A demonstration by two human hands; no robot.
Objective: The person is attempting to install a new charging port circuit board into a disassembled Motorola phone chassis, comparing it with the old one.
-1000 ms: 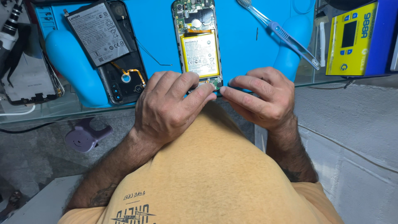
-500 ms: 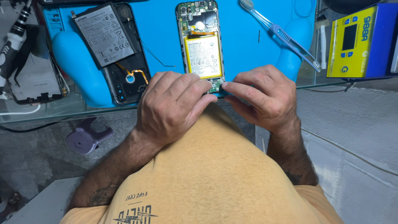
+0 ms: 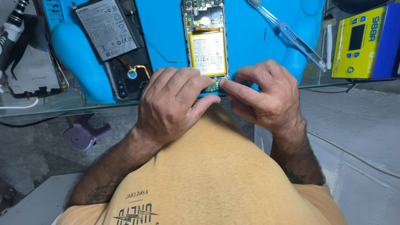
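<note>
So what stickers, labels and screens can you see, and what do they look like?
Grey battery label: upper left, on the dark opened phone, tilted rectangle with small black marks.
Yellow battery label: centre, on the opened phone above both hands, pale upright rectangle.
Yellow box: far right, with a small dark screen and blue side.

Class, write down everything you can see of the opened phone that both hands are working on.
The opened phone lies flat, back cover off, on the blue work mat, lengthwise away from the person. A yellow-edged battery with a pale label fills its middle; above it sit a dark circuit board, small camera lenses, a round white part and an orange flex strip. At the near end a small green board shows. The left hand covers the near left corner and the right hand presses a fingertip at that lower board.
</note>
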